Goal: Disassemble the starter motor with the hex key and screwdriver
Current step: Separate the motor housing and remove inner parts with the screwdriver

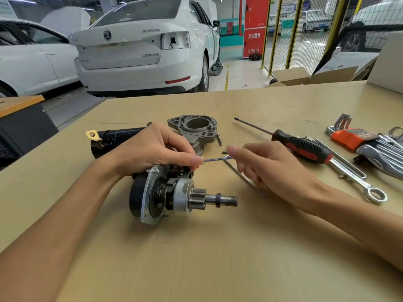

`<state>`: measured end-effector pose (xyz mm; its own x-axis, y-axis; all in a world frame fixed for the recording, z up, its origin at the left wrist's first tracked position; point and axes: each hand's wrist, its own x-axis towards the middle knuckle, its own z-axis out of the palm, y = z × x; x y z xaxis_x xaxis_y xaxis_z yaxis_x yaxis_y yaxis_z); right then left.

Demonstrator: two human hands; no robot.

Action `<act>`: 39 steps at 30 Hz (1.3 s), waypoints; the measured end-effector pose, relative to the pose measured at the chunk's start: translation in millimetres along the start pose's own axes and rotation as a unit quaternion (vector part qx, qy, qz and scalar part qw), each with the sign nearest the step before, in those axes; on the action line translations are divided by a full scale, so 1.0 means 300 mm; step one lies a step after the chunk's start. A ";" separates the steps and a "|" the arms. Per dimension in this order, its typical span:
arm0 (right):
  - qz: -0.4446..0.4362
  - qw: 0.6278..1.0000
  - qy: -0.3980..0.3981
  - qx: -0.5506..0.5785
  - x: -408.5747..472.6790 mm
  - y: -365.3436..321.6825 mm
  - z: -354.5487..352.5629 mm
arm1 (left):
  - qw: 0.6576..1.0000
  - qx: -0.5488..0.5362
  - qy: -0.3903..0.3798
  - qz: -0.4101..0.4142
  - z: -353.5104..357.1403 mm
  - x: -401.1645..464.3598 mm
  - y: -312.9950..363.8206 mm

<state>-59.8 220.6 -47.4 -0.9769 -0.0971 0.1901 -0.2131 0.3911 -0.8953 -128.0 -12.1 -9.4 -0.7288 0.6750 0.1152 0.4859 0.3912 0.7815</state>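
Note:
The starter motor (pixel 165 192) lies on its side on the table, pinion shaft pointing right, its nose housing taken off. My left hand (pixel 152 149) rests over the top of the motor, fingers curled, pinching one end of a thin metal rod (pixel 214 159). My right hand (pixel 268 168) pinches the rod's other end, between thumb and fingers. The grey nose housing (pixel 194 129) lies behind the motor. A black solenoid (pixel 115 138) with a brass terminal lies at the back left. The red-and-black screwdriver (pixel 303 147) rests to the right.
A long through bolt (pixel 244 178) lies under my right hand. A short bolt (pixel 219 139) sits by the housing. A combination wrench (pixel 357 182) and an orange hex key set (pixel 351 138) lie at the right. Cardboard boxes (pixel 305 76) stand at the table's far edge.

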 end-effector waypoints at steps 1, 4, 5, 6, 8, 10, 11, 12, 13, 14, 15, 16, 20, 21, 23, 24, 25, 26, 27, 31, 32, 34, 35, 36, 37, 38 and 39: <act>-0.007 1.000 -0.010 0.020 0.000 0.000 0.001 | 1.000 0.001 -0.002 -0.001 -0.002 0.000 -0.002; -0.065 0.997 -0.031 -0.009 -0.005 0.006 0.007 | 1.000 0.003 -0.004 -0.003 -0.002 -0.001 -0.005; -0.083 0.996 -0.031 -0.026 -0.008 0.007 0.009 | 1.000 0.006 0.000 -0.003 -0.001 0.000 -0.008; -0.098 0.994 -0.028 -0.037 -0.009 0.007 0.011 | 1.000 0.011 0.008 -0.003 0.001 0.002 -0.010; -0.117 0.992 -0.015 -0.048 -0.013 0.007 0.013 | 0.999 0.017 0.028 -0.003 0.008 0.003 -0.012; -0.128 0.990 -0.002 -0.050 -0.014 0.007 0.012 | 0.999 0.011 0.039 -0.002 0.012 0.003 -0.012; -0.132 0.990 0.004 -0.053 -0.014 0.009 0.013 | 0.999 0.010 0.040 -0.001 0.013 0.003 -0.011; -0.136 0.989 0.010 -0.058 -0.015 0.011 0.014 | 0.999 0.012 0.040 0.001 0.013 0.002 -0.010; -0.140 0.988 0.016 -0.063 -0.015 0.014 0.015 | 0.999 0.013 0.039 0.003 0.013 0.002 -0.009; -0.144 0.987 0.024 -0.063 -0.014 0.017 0.018 | 0.999 0.013 0.038 0.003 0.012 0.001 -0.008; -0.146 0.987 0.030 -0.058 -0.013 0.020 0.020 | 0.999 0.012 0.037 0.000 0.011 0.002 -0.007; -0.147 0.987 0.036 -0.048 -0.013 0.022 0.023 | 0.999 0.012 0.035 -0.001 0.011 0.002 -0.004; -0.160 0.986 0.041 -0.015 -0.013 0.023 0.035 | 1.000 0.009 0.013 0.000 0.005 0.001 0.007; -0.163 0.986 0.039 -0.014 -0.015 0.022 0.037 | 1.000 0.005 0.008 -0.004 0.004 0.001 0.009; -0.165 0.986 0.036 -0.018 -0.019 0.017 0.038 | 1.000 0.002 -0.001 -0.012 0.001 0.000 0.010; -0.159 0.986 0.037 -0.020 -0.019 0.014 0.039 | 1.000 0.002 -0.004 -0.013 0.001 0.000 0.009; -0.143 0.989 0.038 -0.020 -0.019 0.011 0.038 | 1.000 0.003 -0.004 -0.013 0.002 0.000 0.008; -0.117 0.992 0.039 -0.018 -0.016 0.008 0.035 | 1.000 0.004 -0.003 -0.012 0.002 -0.001 0.008; -0.088 0.995 0.038 -0.017 -0.013 0.007 0.029 | 1.000 0.005 -0.001 -0.011 0.002 0.000 0.006; -0.026 0.999 0.003 0.028 -0.008 -0.002 0.013 | 1.000 0.005 0.006 -0.005 0.002 0.000 0.001; -0.023 0.998 -0.003 0.052 -0.008 -0.003 0.011 | 1.000 0.003 0.008 -0.004 0.002 -0.001 0.001; -0.020 0.995 -0.013 0.099 -0.007 -0.001 0.010 | 1.000 0.002 0.008 -0.002 0.003 -0.002 -0.001; -0.021 0.993 -0.020 0.114 -0.007 0.000 0.010 | 1.000 0.003 0.008 -0.001 0.002 -0.002 -0.001; -0.023 0.992 -0.024 0.121 -0.007 -0.001 0.010 | 1.000 0.004 0.006 -0.001 0.002 -0.003 -0.001; -0.027 0.992 -0.025 0.118 -0.007 0.000 0.010 | 1.000 0.005 0.004 -0.002 0.002 -0.004 -0.001; -0.032 0.993 -0.020 0.109 -0.007 0.001 0.009 | 1.000 0.006 0.003 -0.003 0.001 -0.004 -0.001; -0.040 0.994 -0.013 0.097 -0.006 0.003 0.009 | 1.000 0.007 0.001 -0.004 0.001 -0.004 -0.001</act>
<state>-58.0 218.5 -49.6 -0.9560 -0.1450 0.2551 -0.2806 0.1969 -0.9394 -127.3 -12.9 -10.0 -0.7343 0.6699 0.1099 0.4859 0.4057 0.7742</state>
